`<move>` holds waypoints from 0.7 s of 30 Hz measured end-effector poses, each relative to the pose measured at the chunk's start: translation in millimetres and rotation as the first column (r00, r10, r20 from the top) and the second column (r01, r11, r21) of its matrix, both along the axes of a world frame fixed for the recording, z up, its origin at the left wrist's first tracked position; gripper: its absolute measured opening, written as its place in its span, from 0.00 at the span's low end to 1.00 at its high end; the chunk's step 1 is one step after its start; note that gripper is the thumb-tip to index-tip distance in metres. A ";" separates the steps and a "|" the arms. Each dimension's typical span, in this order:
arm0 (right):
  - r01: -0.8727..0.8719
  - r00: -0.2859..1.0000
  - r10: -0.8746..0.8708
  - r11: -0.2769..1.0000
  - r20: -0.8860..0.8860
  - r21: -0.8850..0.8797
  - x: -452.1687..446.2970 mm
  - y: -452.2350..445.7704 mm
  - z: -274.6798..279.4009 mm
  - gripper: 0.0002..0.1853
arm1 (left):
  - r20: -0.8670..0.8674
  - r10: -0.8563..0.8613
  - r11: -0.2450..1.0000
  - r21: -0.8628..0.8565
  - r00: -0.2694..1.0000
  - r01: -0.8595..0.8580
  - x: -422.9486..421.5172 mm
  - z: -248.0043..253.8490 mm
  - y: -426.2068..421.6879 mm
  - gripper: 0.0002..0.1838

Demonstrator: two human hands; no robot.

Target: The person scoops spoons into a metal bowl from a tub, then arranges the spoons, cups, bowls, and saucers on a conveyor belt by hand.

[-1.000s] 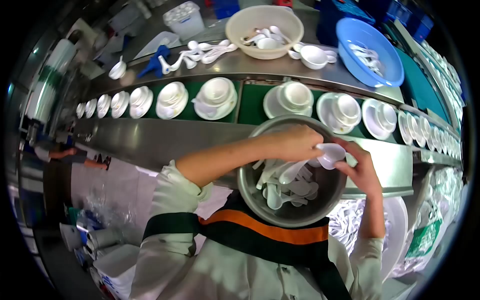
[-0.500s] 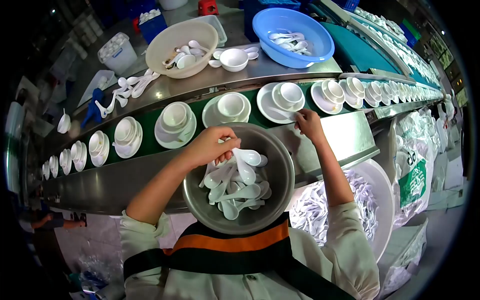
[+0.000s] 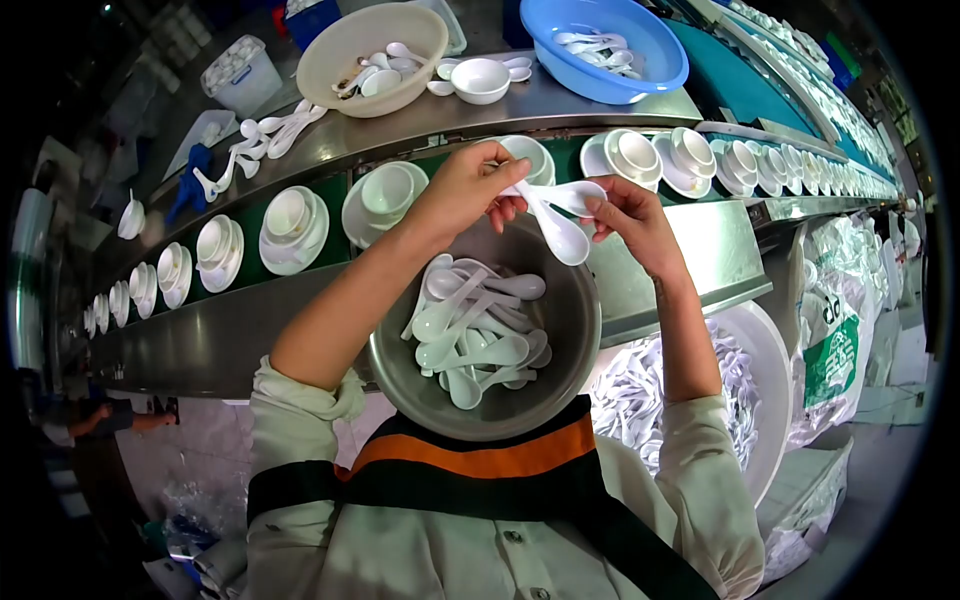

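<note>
My left hand (image 3: 470, 196) is closed on the handles of white spoons (image 3: 558, 236) above the far rim of a metal bowl (image 3: 560, 385). The fingers of my right hand (image 3: 632, 218) pinch the bowl end of one white spoon (image 3: 572, 197), whose handle runs toward my left hand. Several loose white spoons (image 3: 465, 330) lie inside the metal bowl. Just beyond my hands, a green belt (image 3: 333, 208) carries plates with stacked cups, and one cup (image 3: 527, 157) is partly hidden behind the hands.
A beige basin (image 3: 318, 50) and a blue basin (image 3: 545, 62), both with spoons, stand on the steel ledge beyond the belt. A blue cloth-like item (image 3: 192, 180) lies at its left. At lower right is a large white tub (image 3: 775, 400) of wrapped items. Another person (image 3: 100, 418) is far left.
My left hand has lifted spoons out of the metal bowl. My right hand has come back from a plate on the belt to meet it and pinches a spoon. The plates have shifted left.
</note>
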State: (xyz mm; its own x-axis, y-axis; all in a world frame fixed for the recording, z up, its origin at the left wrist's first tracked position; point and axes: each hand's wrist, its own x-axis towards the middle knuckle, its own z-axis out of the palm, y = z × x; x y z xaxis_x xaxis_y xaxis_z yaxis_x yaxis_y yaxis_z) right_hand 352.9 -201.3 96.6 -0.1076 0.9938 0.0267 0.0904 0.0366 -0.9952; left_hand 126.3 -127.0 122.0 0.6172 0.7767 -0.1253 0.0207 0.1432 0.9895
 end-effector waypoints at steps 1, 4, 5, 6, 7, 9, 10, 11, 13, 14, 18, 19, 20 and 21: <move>0.105 0.994 -0.104 0.993 0.034 -0.047 8.4 1.8 -7.4 0.15 | -0.031 0.040 0.999 0.029 0.999 -0.040 1.6 -4.6 1.3 0.11; 0.305 0.947 -0.289 0.946 0.138 -0.111 48.5 16.1 -49.9 0.14 | -0.042 0.108 0.990 0.099 0.993 -0.103 -15.0 -19.3 8.4 0.12; 0.402 0.907 -0.365 0.898 0.208 -0.179 57.1 20.4 -62.0 0.15 | -0.068 0.151 0.986 0.081 0.986 -0.145 -19.8 -19.8 8.8 0.12; 0.415 0.910 -0.393 0.870 0.134 -0.267 59.9 23.8 -72.3 0.16 | -0.078 0.126 0.991 0.057 0.989 -0.122 -21.8 -16.2 8.0 0.12; 0.413 0.905 -0.421 0.839 0.060 -0.355 60.9 26.4 -79.6 0.18 | -0.075 0.124 0.991 0.057 0.989 -0.120 -19.4 -12.9 7.4 0.12; 0.380 0.912 -0.410 0.851 -0.005 -0.363 61.0 28.8 -80.2 0.22 | -0.046 0.120 0.992 0.054 0.992 -0.117 -15.5 -6.3 3.3 0.13; 0.381 0.920 -0.390 0.870 0.037 -0.314 54.9 28.2 -69.7 0.23 | -0.035 0.133 0.990 0.056 0.990 -0.131 -11.3 0.4 0.5 0.13; 0.376 0.926 -0.370 0.887 0.075 -0.267 47.0 26.5 -60.8 0.24 | -0.022 0.135 0.990 0.051 0.991 -0.133 -8.2 0.9 1.5 0.13; 0.306 0.933 -0.267 0.942 0.242 -0.136 29.0 17.2 -37.2 0.25 | 0.003 0.152 0.987 0.042 0.988 -0.152 0.4 0.7 3.4 0.13; 0.213 0.969 -0.200 0.974 0.146 -0.081 16.6 11.6 -25.1 0.24 | 0.025 0.163 0.986 0.034 0.986 -0.164 6.1 -1.1 4.2 0.13; -0.005 0.997 0.009 0.999 0.079 -0.051 -5.7 -1.0 -4.0 0.15 | 0.043 0.180 0.982 0.051 0.983 -0.182 25.6 -6.7 1.1 0.12; 0.007 0.996 -0.004 0.999 0.084 -0.045 -0.3 -0.2 -4.2 0.15 | 0.032 0.194 0.978 0.070 0.980 -0.196 29.8 -6.5 -1.1 0.13; 0.100 0.986 -0.093 0.994 0.137 -0.051 7.9 2.5 -7.5 0.14 | 0.030 0.254 0.960 0.117 0.967 -0.256 31.4 -9.8 -3.5 0.13; 0.194 0.965 -0.180 0.980 0.192 -0.053 17.9 5.9 -12.7 0.12 | 0.038 0.240 0.963 0.119 0.970 -0.243 28.6 -11.2 -8.0 0.13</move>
